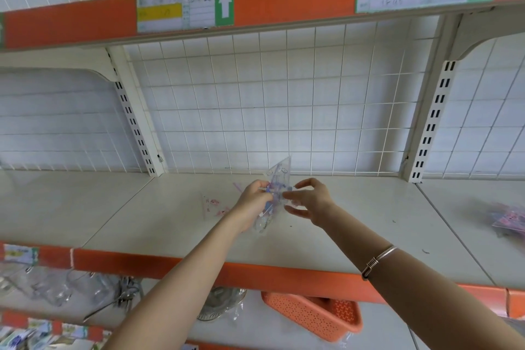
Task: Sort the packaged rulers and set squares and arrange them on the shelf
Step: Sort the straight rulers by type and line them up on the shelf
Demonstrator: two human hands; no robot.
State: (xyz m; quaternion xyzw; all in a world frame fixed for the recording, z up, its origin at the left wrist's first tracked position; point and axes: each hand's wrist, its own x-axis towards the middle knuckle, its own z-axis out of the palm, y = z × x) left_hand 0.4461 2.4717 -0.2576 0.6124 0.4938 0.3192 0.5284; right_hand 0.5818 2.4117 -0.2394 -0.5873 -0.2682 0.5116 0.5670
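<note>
The left hand (252,202) grips a set-square pack (279,176) upright above the shelf (355,221). The right hand (309,202) hovers beside it, fingers spread, gripping nothing. Best steady the floppy wrapper (both hands) and lay it flat beside the lying pack (213,206).

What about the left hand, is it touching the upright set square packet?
Touching. The head view shows the left hand gripping the set square packet.
</note>
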